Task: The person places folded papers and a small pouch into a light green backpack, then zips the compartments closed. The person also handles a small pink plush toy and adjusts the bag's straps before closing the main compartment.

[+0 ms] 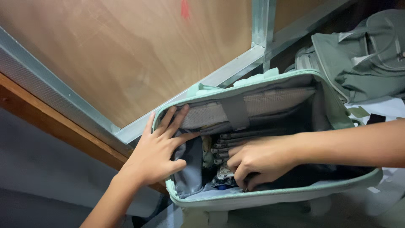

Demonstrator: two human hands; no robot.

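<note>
A pale green bag [270, 197] lies open in the middle of the view, its grey mesh pocket and strap on the far inner wall. My left hand [158, 150] rests on the bag's left rim, fingers spread over the mesh pocket and thumb hooked inside the edge. My right hand [253, 162] reaches in from the right, fingers curled down among folded clothes [221, 173] packed in the bag. Whether those fingers grip a piece is hidden. Rolled grey items [225, 141] lie just behind that hand.
A plywood panel [126, 50] in a metal frame [236, 67] stands behind the bag. A wooden ledge [50, 122] runs along the left. A second grey-green bag [367, 59] lies at the upper right.
</note>
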